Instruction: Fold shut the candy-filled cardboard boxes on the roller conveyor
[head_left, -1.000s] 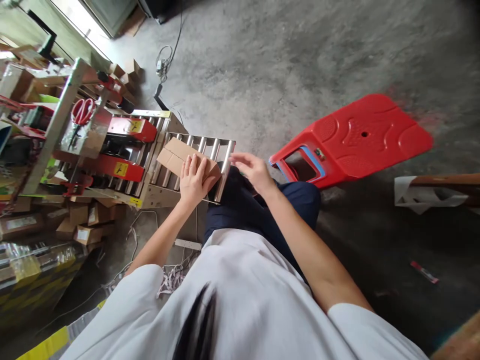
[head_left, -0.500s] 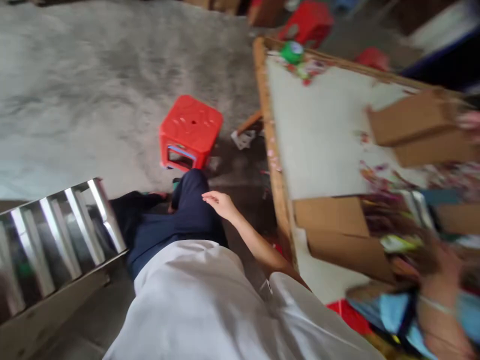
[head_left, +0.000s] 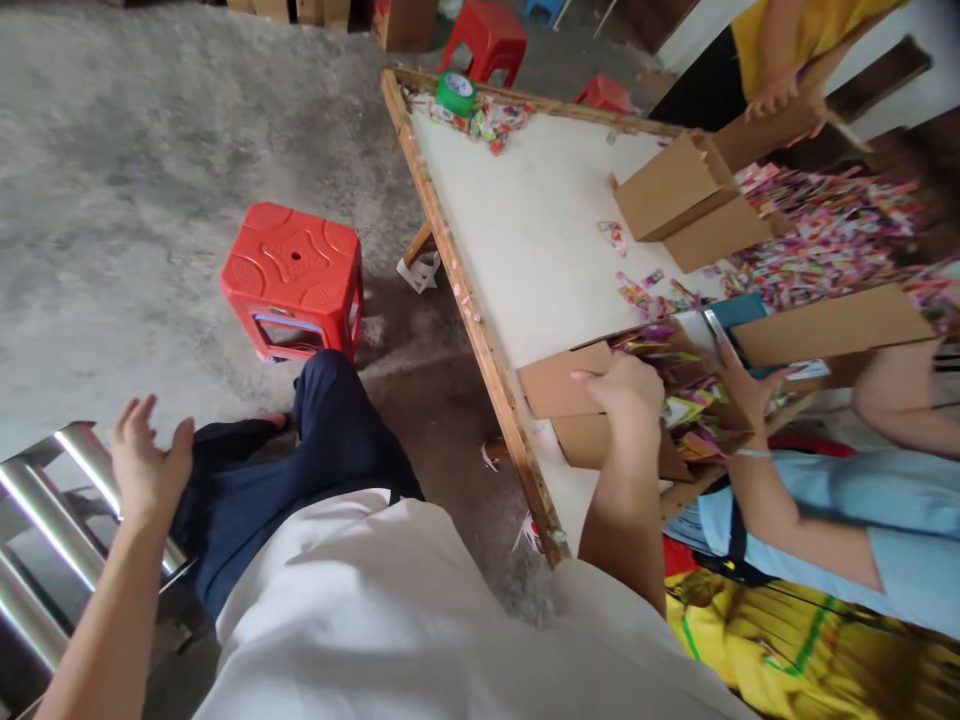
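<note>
My right hand (head_left: 630, 390) grips the near edge of an open cardboard box (head_left: 562, 385) on the table, thumb along the flap and fingers curled over the wall. Small, colourful wrapped packets (head_left: 694, 408) fill the box. A co-worker's hand (head_left: 744, 392) is at the box's far side, by a metal-edged tool (head_left: 721, 338) whose kind I cannot make out. Over at the left, my left hand (head_left: 150, 460) is raised with fingers spread, holding nothing. It hangs above the end of a metal roller conveyor (head_left: 56, 525).
A red stool (head_left: 292, 265) stands on the concrete floor before my knee. The wood-edged table (head_left: 510, 240) bears green tape (head_left: 455, 93), a second box (head_left: 671, 185) and a large packet heap (head_left: 832, 235). Another person in a yellow top (head_left: 825, 30) handles cardboard at the far side.
My right hand has moved right from beside my leg onto the packet-filled box and gripped it. My left hand has come into view over the conveyor. The view has swung toward the table.
</note>
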